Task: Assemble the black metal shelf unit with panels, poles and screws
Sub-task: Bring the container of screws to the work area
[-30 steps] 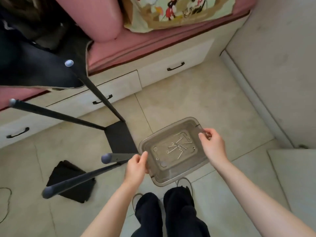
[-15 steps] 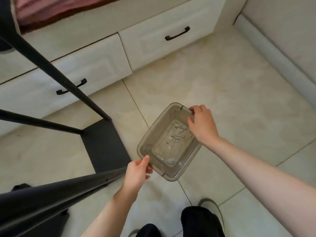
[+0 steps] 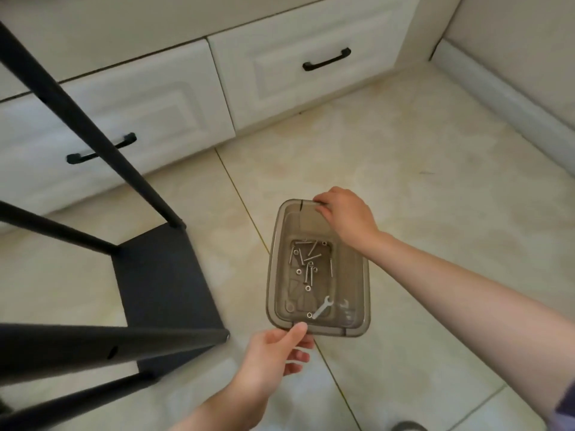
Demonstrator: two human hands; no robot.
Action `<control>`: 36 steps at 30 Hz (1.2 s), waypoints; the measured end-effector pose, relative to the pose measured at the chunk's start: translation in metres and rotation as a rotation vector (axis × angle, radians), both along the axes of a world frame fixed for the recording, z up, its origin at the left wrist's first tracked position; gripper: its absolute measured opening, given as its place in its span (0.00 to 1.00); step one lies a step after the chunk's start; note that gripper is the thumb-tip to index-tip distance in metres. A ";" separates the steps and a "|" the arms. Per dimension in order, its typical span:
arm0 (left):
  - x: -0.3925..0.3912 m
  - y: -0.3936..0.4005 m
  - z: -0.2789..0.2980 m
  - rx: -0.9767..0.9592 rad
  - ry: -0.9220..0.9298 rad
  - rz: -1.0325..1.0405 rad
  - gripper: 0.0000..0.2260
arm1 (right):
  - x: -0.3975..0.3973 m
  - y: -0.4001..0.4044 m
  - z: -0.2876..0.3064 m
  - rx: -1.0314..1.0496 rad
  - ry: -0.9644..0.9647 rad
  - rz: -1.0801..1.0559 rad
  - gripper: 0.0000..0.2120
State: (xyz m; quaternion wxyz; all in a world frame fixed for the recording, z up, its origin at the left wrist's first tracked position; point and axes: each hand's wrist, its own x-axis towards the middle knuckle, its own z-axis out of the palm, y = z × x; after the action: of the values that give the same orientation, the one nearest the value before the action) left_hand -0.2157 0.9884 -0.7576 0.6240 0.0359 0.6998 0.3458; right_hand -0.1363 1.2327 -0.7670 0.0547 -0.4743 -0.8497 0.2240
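Holding the tray (image 3: pixel 272 275) between left hand (image 3: pixel 273 353) and right hand (image 3: pixel 348 216).

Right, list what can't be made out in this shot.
Head view only:
- Tops of the poles: cut off by the left edge.
- Screws in the tray: too small and overlapping to count.
- Left hand fingers under the tray rim: hidden by the tray.
- Right hand fingertips: hidden behind the far rim.
- Whether the tray rests on the floor: unclear.

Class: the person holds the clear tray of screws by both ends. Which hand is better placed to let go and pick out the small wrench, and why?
Probably the left hand. It pinches the tray at the near rim, right beside the wrench; the right hand grips the far end, beyond the screws.
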 end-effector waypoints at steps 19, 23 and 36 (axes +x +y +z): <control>-0.028 0.007 -0.018 0.178 0.215 -0.002 0.17 | 0.044 -0.053 -0.022 -0.350 0.332 -0.550 0.29; -0.012 0.010 -0.019 0.172 0.190 0.029 0.06 | 0.055 -0.085 -0.024 -0.518 0.381 -0.644 0.24; -0.014 0.007 -0.005 0.190 0.185 0.033 0.06 | 0.059 -0.107 -0.003 -0.617 0.222 -0.455 0.20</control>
State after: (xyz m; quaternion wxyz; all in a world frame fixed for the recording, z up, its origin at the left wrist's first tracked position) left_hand -0.2300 0.9953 -0.7626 0.5450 0.1150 0.7189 0.4158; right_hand -0.0770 1.1259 -0.7703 0.0495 -0.6175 -0.6044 0.5009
